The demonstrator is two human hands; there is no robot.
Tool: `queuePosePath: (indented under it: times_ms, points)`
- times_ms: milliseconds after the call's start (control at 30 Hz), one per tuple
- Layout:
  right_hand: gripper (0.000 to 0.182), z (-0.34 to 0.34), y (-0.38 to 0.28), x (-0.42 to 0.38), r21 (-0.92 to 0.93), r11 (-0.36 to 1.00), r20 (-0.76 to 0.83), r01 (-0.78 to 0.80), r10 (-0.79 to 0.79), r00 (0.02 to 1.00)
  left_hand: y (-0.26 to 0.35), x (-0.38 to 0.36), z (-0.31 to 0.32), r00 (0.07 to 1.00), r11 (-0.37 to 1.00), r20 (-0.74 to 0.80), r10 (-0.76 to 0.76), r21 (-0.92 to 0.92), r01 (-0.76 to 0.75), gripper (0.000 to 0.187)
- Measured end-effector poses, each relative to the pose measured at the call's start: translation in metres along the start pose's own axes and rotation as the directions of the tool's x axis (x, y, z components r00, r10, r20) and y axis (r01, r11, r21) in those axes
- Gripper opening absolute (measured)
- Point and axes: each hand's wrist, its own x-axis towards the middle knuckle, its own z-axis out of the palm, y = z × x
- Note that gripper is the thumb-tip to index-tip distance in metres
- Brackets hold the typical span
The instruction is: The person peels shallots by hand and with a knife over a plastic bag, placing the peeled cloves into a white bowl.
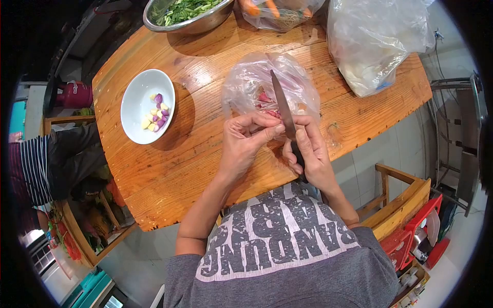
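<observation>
Right hand [310,151] grips knife [284,110]; left hand [246,138] pinches shallot [272,114]; bowl [134,105] holds peeled cloves [156,114].

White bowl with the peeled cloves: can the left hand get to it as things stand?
Probably yes. The white bowl sits on the wooden table on the left hand's side, with bare tabletop between them. The hand is pinching something small, so it isn't free.

Wooden surface [169,169] carries a white bowl [136,105] at left, steel bowl [197,23] up top, clear bags [303,87] centre and right.
</observation>
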Motion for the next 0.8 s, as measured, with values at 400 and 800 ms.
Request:
queuePosePath:
  times_ms: [400,800]
  points:
    - [0.031,-0.0066,-0.0086,-0.0003,0.061,0.995,0.053,-0.079,0.076,0.996,0.0006,0.0035,-0.0054,1.000,0.996,-0.001,-0.014,-0.092,0.014,0.008]
    - [0.033,-0.0086,-0.0078,0.0012,-0.021,0.999,0.059,-0.048,0.049,0.997,-0.0006,0.0035,-0.0081,1.000,1.000,-0.001,0.005,-0.022,-0.005,0.010]
